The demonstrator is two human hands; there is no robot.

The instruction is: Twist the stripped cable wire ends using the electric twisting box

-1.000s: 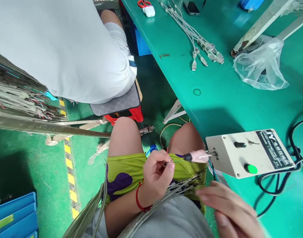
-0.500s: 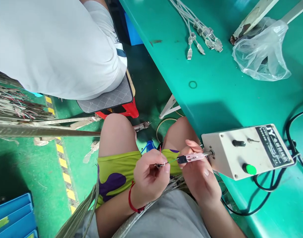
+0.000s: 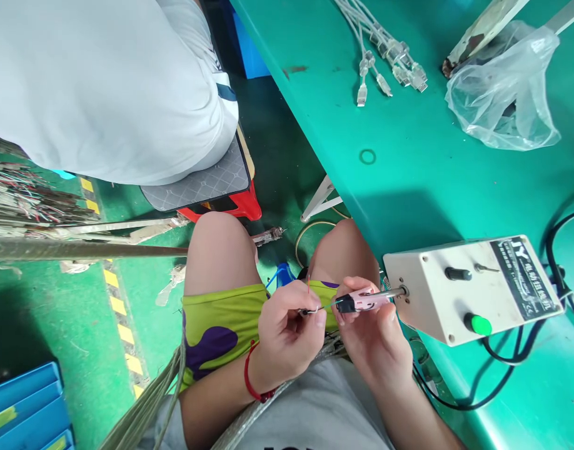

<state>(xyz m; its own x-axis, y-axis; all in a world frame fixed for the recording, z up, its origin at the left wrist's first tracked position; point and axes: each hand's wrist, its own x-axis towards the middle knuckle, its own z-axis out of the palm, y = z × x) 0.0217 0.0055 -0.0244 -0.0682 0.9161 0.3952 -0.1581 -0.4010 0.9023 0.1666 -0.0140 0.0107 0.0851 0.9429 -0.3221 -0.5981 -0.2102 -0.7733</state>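
Note:
My left hand (image 3: 291,328) is closed in a pinch on the end of a thin cable with fine wires coming out; a red wire (image 3: 308,284) sticks up from it. A green wire (image 3: 329,305) runs from its fingertips to the black tip of a pink clip (image 3: 359,301). That clip sits on the metal shaft (image 3: 392,292) of a small white machine (image 3: 437,306) with a green button, a black knob and a toggle switch. My right hand (image 3: 374,350) is open around the clip, fingers behind it and thumb apart. Whether those fingers touch it, I cannot tell.
The green table (image 3: 409,187) carries clear USB cables (image 3: 385,56), a plastic bag (image 3: 507,94) and black cords (image 3: 498,387). A bundle of grey cables (image 3: 151,400) lies over my lap. A person in white (image 3: 109,94) sits on a red stool (image 3: 244,200). Blue bins (image 3: 24,400) stand lower left.
The pink clip looks turned about its shaft. My right thumb has moved up closer to the shaft. My left hand still pinches the cable end, and the view has shifted slightly.

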